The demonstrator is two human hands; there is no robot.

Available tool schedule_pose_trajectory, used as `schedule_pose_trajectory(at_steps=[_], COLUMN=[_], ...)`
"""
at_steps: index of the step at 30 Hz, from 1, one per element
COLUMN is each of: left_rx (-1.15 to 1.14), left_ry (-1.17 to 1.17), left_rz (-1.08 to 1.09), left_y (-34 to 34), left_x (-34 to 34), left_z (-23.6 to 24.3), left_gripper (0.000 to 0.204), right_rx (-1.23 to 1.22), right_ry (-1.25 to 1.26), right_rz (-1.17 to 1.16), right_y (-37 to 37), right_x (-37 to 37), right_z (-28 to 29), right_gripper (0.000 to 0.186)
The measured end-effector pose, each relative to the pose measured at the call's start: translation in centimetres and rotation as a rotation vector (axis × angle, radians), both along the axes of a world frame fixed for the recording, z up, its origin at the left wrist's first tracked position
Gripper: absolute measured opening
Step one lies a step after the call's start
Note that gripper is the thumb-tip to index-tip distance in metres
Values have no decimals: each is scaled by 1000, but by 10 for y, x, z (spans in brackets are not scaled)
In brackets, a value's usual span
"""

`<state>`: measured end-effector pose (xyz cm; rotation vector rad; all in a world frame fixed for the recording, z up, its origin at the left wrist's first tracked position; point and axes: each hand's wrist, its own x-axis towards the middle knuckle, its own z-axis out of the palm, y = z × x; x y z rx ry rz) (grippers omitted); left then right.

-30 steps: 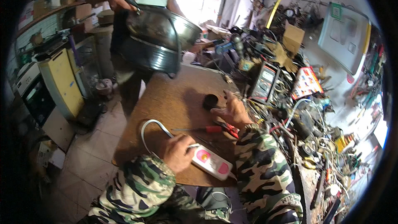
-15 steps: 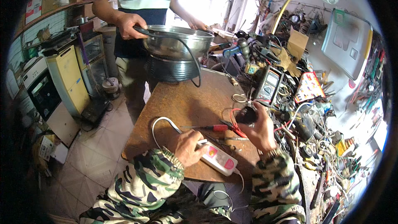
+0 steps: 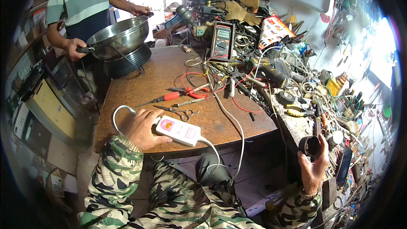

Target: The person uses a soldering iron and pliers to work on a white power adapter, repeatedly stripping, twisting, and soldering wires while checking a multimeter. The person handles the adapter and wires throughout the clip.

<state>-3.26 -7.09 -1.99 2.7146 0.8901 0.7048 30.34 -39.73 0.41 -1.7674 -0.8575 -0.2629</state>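
Observation:
My left hand [image 3: 144, 130] is closed around the left end of a white power strip [image 3: 180, 132] with pink patches, which lies at the near edge of the wooden table [image 3: 169, 70]. My thumb presses along its side. Off the table's right edge, my right hand [image 3: 313, 167] grips a black, round, hollow piece [image 3: 309, 146] between thumb and fingers; its exact kind is unclear. Beyond the strip are scissors [image 3: 180, 112], a red-handled screwdriver [image 3: 163, 98] and a thin pointed tool [image 3: 188, 103].
Across the table, another person holds a steel pan [image 3: 121, 38] by its handles, over a black ribbed round base [image 3: 127, 61]. A multimeter [image 3: 222, 41] with red leads stands at the back. Tools, wires and a tape roll [image 3: 286, 97] crowd the bench on the right.
The view has turned right. My right hand has carried the black round piece from over the table to the cluttered bench side. My left hand stays at the power strip's end.

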Motion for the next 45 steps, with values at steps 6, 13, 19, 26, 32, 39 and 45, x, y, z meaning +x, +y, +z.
schedule_pose_trajectory(at_steps=[6,13,19,26,32,39,45], left_rx=[14,-64,89,149,86,70,166], left_ry=[-8,-154,-275,-604,-184,155,-195], left_rz=[-34,-91,-99,95,241,202,-120], left_y=[-6,-27,-28,24,59,57,-27], left_x=[11,71,165,261,285,278,229], left_z=[4,11,29,57,27,2,62], left_gripper=[72,63,69,52,69,78,57], right_rx=[103,201,225,198,251,290,327], right_ry=[91,135,95,93,103,63,144], right_rz=[-50,-69,-77,-141,-146,-171,-182], right_y=[-9,-16,-17,-16,-15,-10,-5], right_x=[14,29,33,35,34,33,34], right_z=[-17,-28,-31,-30,-29,-37,-41], right_gripper=[66,68,69,70,71,74,71])
